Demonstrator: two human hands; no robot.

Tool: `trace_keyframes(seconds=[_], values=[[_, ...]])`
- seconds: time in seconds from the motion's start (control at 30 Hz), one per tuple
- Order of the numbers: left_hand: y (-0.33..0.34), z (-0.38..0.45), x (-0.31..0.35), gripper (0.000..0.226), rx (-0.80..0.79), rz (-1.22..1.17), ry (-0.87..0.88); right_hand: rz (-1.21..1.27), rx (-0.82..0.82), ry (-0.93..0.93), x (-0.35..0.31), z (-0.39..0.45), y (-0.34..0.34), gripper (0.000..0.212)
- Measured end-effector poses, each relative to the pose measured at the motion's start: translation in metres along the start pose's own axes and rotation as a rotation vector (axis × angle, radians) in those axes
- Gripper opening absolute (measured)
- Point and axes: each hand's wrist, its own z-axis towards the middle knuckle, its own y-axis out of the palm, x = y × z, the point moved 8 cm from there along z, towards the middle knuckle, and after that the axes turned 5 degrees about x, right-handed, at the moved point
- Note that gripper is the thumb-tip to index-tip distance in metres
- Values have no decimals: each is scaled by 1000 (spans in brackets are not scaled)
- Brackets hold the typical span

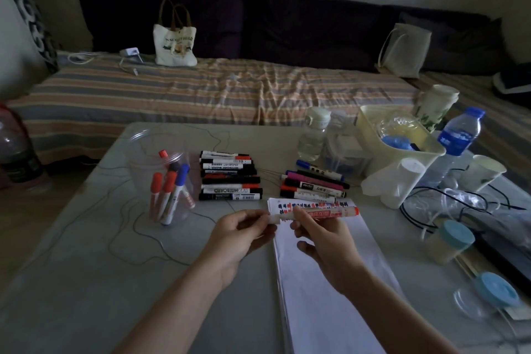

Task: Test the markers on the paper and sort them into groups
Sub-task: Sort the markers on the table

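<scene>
Both my hands hold one white marker with a red end [330,213] level above the top of the white paper [324,282]. My right hand [321,241] grips its barrel; my left hand [241,234] pinches its left end, where the cap sits. The paper's top edge carries rows of red, blue and black test marks [313,204]. A clear cup [161,181] at the left holds several red and blue markers. A stack of black and red markers [230,178] lies in the middle. A mixed group of markers [313,184] lies beyond the paper.
On the right stand clear bottles [313,135], a cream bin [399,141], a blue-capped water bottle [457,138], paper cups [485,172], blue-lidded jars [448,241] and black cables [448,204]. A thin wire [138,238] loops over the table's left. A striped sofa with a tote bag [174,43] lies behind.
</scene>
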Motion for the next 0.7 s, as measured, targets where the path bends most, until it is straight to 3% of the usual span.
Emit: trace_keyframes(seconds=[0.37,0.7], values=[[11,-9,7,12,-29,122,95,68,-98,48,6,-5,7,16],[15,-7,4,9,-35,167,139,103,-156,134,8,-9,8,31]])
